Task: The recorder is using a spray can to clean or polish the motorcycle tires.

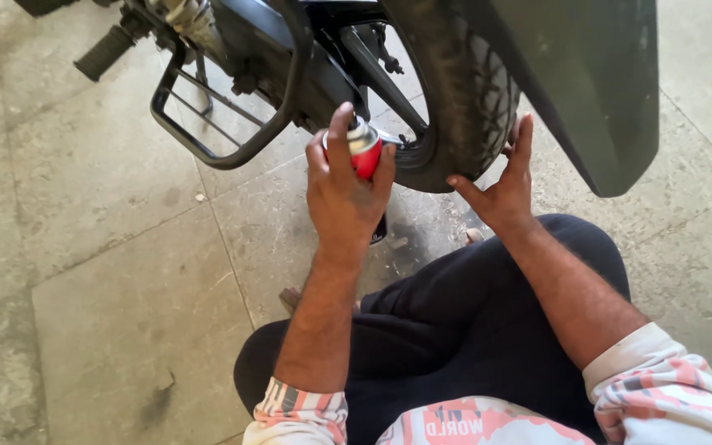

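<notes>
Our left hand (pixel 344 194): fingers wrapped around a red spray can (pixel 364 152), forefinger on its nozzle, just beside the rear tyre (pixel 463 99). Our right hand (pixel 500 185): fingers spread open, flat against the tyre tread. Black mudguard (pixel 587 91) overhead; concrete floor (pixel 109 272) beneath.

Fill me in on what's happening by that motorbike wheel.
A person sits on the concrete floor beside a motorcycle's rear wheel. The left hand grips a red spray can, index finger on its nozzle, aimed at the hub area beside the tyre. The right hand is open, fingers spread, resting against the tyre's tread. A black leg guard frame and footpeg sit to the left.
</notes>
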